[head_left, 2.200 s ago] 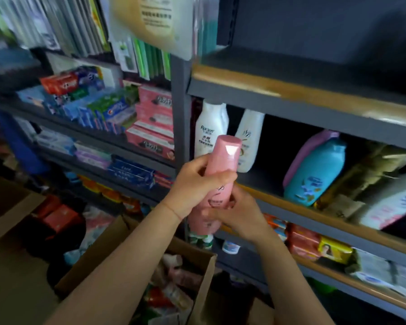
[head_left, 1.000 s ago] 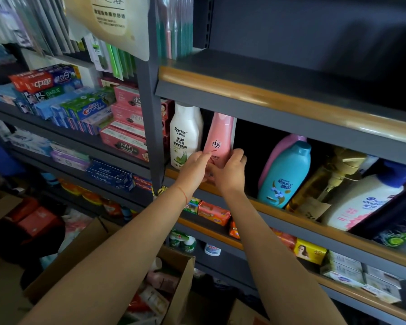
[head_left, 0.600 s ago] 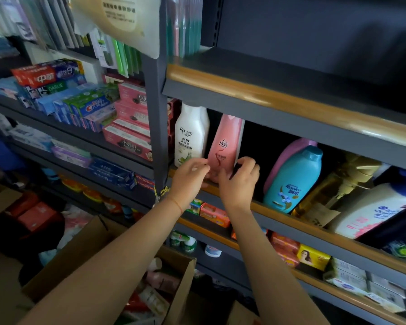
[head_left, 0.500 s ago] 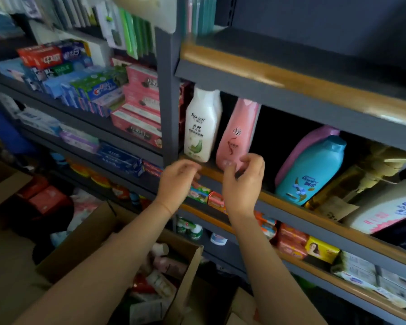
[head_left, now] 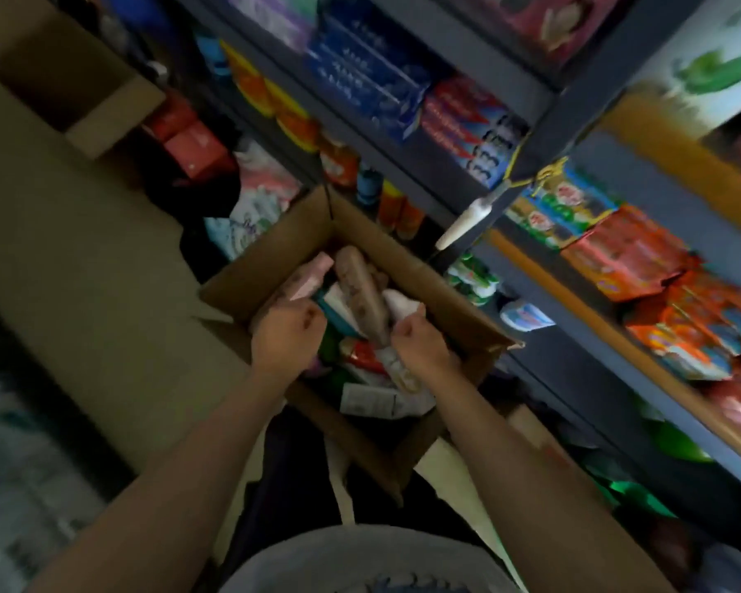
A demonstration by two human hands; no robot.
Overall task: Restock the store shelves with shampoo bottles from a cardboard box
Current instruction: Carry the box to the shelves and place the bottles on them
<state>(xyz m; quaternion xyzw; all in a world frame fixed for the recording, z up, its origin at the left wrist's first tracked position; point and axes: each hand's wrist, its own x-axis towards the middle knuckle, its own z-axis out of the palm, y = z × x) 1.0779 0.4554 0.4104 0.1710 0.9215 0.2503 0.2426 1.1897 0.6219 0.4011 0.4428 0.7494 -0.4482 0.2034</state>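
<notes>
Nothing here is sharp enough for me to read. The blue cartons (head_left: pixel 362 74) on the shelf above my cardboard box (head_left: pixel 424 271) carry pale lettering, and the red-and-blue cartons (head_left: pixel 471 130) just right of them carry print too, but motion blur smears it all.

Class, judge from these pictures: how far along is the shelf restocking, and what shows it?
Done: one pink bottle was shelved a moment ago. In hand: the right hand apparently grips a brown bottle in the cardboard box; the left hand is unclear. Left: several more items fill the box.
</notes>
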